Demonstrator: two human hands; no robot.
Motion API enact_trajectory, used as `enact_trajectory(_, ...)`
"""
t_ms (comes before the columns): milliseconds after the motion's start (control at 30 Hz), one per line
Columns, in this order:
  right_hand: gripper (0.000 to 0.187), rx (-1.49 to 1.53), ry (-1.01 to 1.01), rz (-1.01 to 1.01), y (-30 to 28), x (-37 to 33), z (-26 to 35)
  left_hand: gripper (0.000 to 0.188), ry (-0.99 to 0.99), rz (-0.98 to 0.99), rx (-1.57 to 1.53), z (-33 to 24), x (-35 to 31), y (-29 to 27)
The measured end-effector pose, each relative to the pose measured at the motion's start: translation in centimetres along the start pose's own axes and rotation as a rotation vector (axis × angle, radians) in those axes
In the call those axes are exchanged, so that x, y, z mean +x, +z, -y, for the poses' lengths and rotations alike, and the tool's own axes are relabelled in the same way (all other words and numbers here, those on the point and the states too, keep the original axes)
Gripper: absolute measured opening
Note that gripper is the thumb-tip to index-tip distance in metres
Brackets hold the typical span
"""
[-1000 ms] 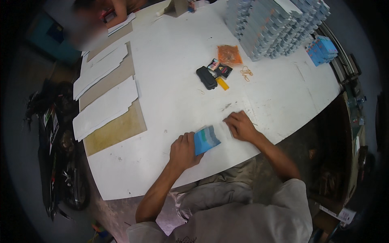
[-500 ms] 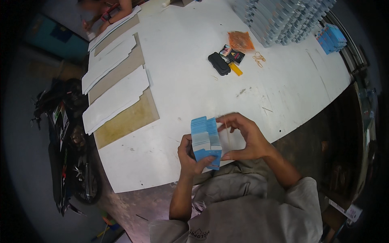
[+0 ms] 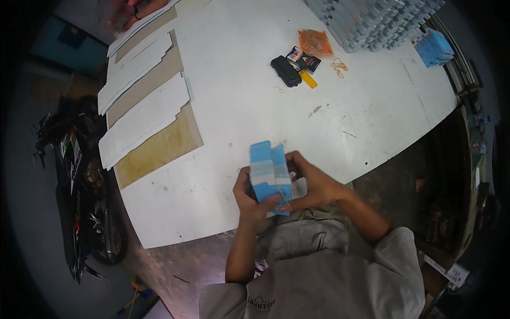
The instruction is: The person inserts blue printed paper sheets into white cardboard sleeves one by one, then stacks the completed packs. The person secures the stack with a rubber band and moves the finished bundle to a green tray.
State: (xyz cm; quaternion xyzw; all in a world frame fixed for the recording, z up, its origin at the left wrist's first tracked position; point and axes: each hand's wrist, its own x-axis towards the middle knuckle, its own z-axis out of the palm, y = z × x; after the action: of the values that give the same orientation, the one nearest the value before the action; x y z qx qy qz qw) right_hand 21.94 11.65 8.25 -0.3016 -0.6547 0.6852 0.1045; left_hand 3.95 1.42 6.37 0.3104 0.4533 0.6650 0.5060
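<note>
My left hand [image 3: 253, 195] is wrapped round the left side of a thick stack of blue-and-white cut card pieces [image 3: 263, 166], its thumb lying over the near end. The stack is in two stepped rows and is held over the table's near edge. At its right side is my right hand [image 3: 312, 185], fingers curled near the far part and thumb at the near corner. A thin rubber band [image 3: 284, 196] runs slantwise over the near blue face towards the right thumb. How far it goes round the stack is hidden.
On the white table [image 3: 228, 106] lie stepped paper stacks on boards [image 3: 149, 119], a black case [image 3: 286, 71], a yellow lighter [image 3: 308, 80], an orange packet [image 3: 315, 42] and loose rubber bands [image 3: 339, 67]. Tall grey stacks [image 3: 372, 24] stand far right. A motorcycle [image 3: 87, 196] is at left.
My right hand has moved left against the stack. The rubber band, earlier stretched between its fingers beside the stack, now crosses the near face. The view has shifted slightly.
</note>
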Motion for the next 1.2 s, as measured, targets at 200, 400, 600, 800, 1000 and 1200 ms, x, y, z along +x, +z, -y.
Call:
enact_trajectory(200,0.107,0.018,0.101,-0.037,2.5,-1.8,-1.3,0.068,0.002,-0.126,-0.078,2.0,0.2,-0.1)
enact_trajectory(400,0.105,0.025,0.300,-0.017,2.4,-2.6,-0.4,0.061,-0.047,-0.230,-0.168,3.9,0.3,0.5)
enact_trajectory(600,0.099,0.215,-0.137,-0.349,6.1,-1.5,-5.5,0.046,-0.103,-0.343,-0.285,3.0,0.6,1.9)
enact_trajectory(800,0.087,0.558,-0.161,-0.347,5.0,-2.0,-8.9,0.045,-0.011,-0.357,-0.106,3.2,1.7,-0.4)
enact_trajectory(1000,0.083,0.195,-0.399,-0.556,1.5,-2.3,-5.2,0.066,0.225,-0.005,0.851,0.8,3.2,0.5)
enact_trajectory(1200,0.084,-0.912,-0.362,-0.124,-1.8,0.6,0.5,0.077,0.233,0.383,1.347,1.6,3.3,-0.2)
